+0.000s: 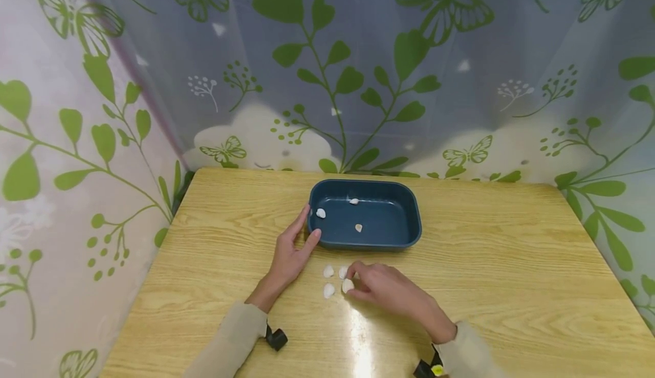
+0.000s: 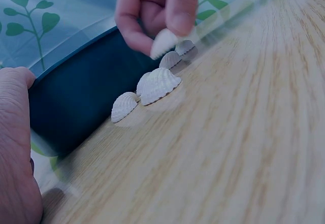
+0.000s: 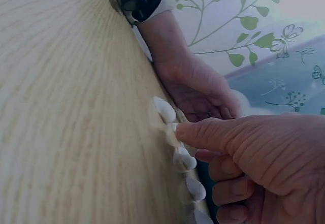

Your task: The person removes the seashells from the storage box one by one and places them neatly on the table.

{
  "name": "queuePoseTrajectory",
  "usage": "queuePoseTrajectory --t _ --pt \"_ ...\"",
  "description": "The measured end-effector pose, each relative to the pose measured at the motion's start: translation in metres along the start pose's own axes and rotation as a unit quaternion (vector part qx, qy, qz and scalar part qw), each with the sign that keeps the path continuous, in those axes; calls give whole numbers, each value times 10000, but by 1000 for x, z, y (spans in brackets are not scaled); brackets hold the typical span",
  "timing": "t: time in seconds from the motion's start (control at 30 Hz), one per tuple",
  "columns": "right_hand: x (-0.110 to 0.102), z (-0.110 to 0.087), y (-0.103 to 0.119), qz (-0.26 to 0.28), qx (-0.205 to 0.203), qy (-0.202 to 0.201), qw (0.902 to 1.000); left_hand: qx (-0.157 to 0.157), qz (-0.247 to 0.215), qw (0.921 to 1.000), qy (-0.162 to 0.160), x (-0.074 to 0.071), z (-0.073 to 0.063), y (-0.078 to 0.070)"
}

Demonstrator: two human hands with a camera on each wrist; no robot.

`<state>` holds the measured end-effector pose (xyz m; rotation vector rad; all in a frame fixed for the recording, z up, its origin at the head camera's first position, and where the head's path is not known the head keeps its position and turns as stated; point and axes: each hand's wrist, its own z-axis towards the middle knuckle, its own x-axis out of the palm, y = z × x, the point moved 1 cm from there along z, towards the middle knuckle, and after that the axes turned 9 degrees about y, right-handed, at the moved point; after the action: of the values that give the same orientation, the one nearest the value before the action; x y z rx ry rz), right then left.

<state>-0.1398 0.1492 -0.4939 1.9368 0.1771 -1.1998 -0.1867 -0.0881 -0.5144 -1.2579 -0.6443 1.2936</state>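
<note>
My right hand (image 1: pixel 391 288) pinches a white ribbed seashell (image 1: pixel 348 285) between thumb and fingers, just above the table; the left wrist view shows this shell (image 2: pixel 165 43) tilted under the fingertips. Loose white shells lie close by, among them one shell (image 1: pixel 328 271) and a nearer one (image 1: pixel 329 290). The left wrist view shows more shells (image 2: pixel 170 59) beyond, which my right hand hides from the head view. My left hand (image 1: pixel 289 258) holds the left near corner of a dark blue rectangular dish (image 1: pixel 417 219), thumb at the rim and fingers along the outer side.
Inside the dish, spread apart, lie a white shell (image 1: pixel 320 213), a small shell (image 1: pixel 354 201) and a brownish shell (image 1: pixel 359 228). The wood-grain table (image 1: pixel 501 253) extends to both sides. Behind it hangs a curtain (image 1: pixel 460 99) with leaves and butterflies.
</note>
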Motion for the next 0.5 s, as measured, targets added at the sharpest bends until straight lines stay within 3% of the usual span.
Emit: queuePoseTrajectory --t 0.5 --pt "10 4 0 -287 140 109 9994 18 -7 10000 -44 -1 0 0"
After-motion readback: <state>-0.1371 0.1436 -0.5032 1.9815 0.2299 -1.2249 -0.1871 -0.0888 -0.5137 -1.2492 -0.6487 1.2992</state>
